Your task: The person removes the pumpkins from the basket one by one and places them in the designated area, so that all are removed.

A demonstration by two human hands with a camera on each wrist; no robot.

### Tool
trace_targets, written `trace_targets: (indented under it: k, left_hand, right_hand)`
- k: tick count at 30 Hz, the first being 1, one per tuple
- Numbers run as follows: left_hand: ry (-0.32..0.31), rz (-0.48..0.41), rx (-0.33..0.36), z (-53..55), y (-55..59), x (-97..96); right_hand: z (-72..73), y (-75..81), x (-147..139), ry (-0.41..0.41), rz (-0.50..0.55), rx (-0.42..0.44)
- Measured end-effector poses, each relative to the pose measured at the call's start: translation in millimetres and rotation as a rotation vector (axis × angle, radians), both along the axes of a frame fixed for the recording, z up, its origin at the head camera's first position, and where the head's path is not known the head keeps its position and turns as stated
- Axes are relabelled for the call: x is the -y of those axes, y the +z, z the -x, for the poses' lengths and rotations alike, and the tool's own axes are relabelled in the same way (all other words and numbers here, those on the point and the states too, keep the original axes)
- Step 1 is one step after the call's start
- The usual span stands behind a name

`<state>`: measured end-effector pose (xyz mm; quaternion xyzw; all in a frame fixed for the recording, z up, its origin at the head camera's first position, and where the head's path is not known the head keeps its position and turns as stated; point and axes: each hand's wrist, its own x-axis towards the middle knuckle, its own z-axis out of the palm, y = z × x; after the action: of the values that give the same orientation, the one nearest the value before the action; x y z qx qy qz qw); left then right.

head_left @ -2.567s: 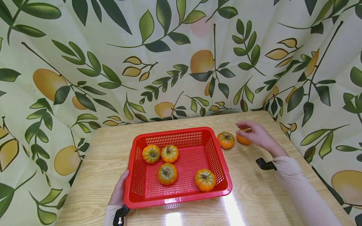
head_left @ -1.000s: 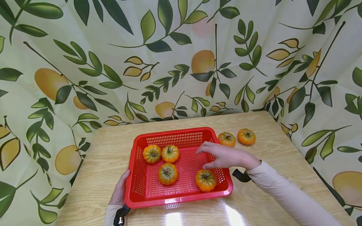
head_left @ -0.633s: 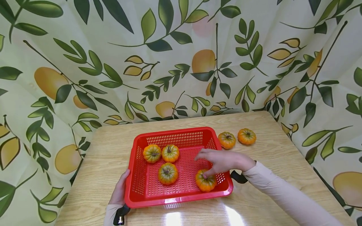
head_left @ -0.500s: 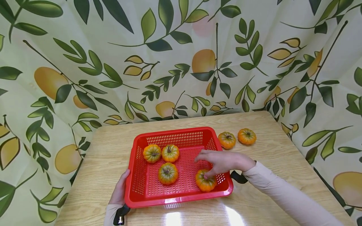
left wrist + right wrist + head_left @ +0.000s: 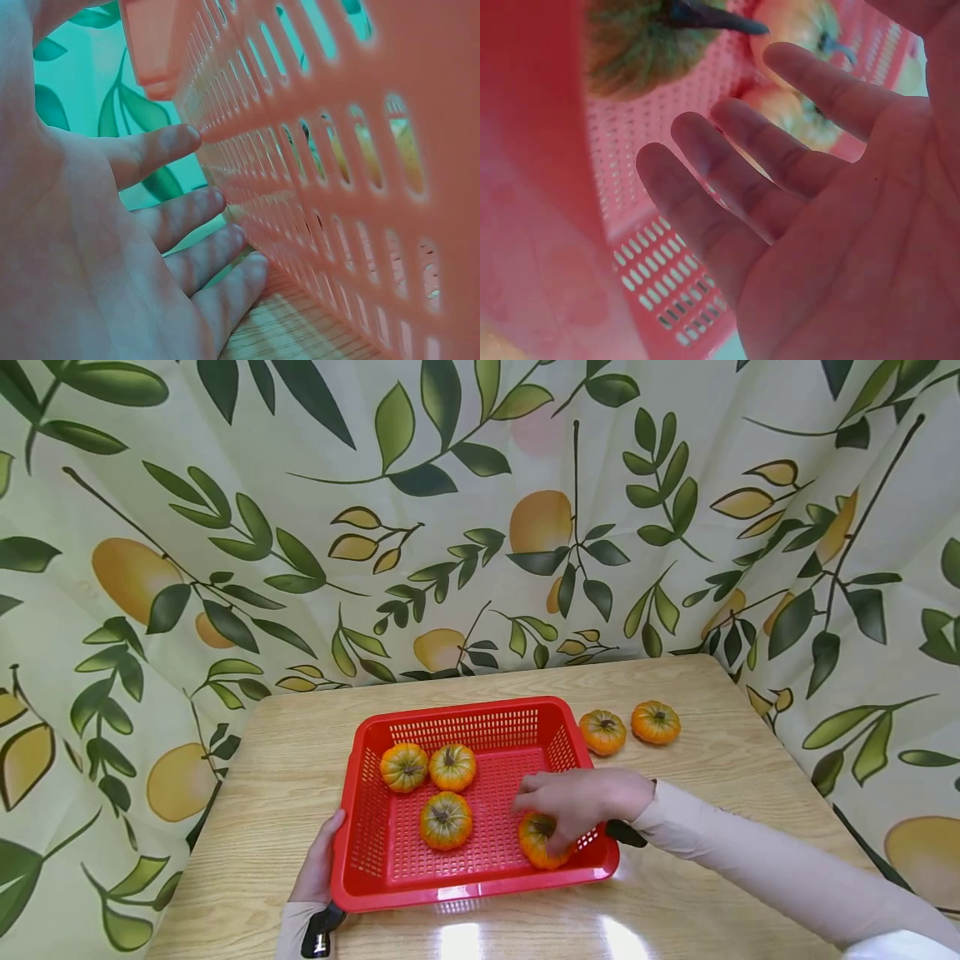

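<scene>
Red plastic makes our holey, box-shaped basket; our left hand rests straight-fingered against its side. Our right hand, loosely spread, gripping nothing, is over a round orange-green pumpkin in the basket's near right corner. Let's hug its sides gently.

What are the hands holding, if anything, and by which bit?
Nothing looks gripped. The left hand only touches the left side of the red basket; the right hand is open over the nearest-right pumpkin.
</scene>
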<state>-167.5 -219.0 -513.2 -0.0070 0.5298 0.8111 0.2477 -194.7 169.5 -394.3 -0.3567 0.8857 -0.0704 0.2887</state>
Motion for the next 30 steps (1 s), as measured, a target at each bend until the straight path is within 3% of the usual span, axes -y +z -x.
trace_targets:
  k: [5, 10, 14, 21, 30]
  left_hand:
    - [0.031, 0.020, 0.018, 0.6, 2.0, -2.0]
    - [0.012, 0.009, 0.017, 1.4, 2.8, -2.2]
    - [-0.015, 0.000, -0.006, 2.8, 0.8, -0.4]
    - [0.031, 0.034, 0.030, 1.5, 2.0, -1.3]
    - [0.028, 0.027, 0.019, 0.5, -1.2, 0.0]
  right_hand:
    - [-0.8, 1.3, 10.5, 0.068, -0.081, -0.014]
    - [-2.0, -0.6, 19.1, 0.097, -0.173, -0.019]
    - [-1.3, -3.0, 22.8, 0.079, -0.222, -0.010]
    - [1.5, -6.0, 24.3, 0.044, -0.277, 0.017]
    - [5.3, -8.5, 25.3, 0.015, -0.275, 0.061]
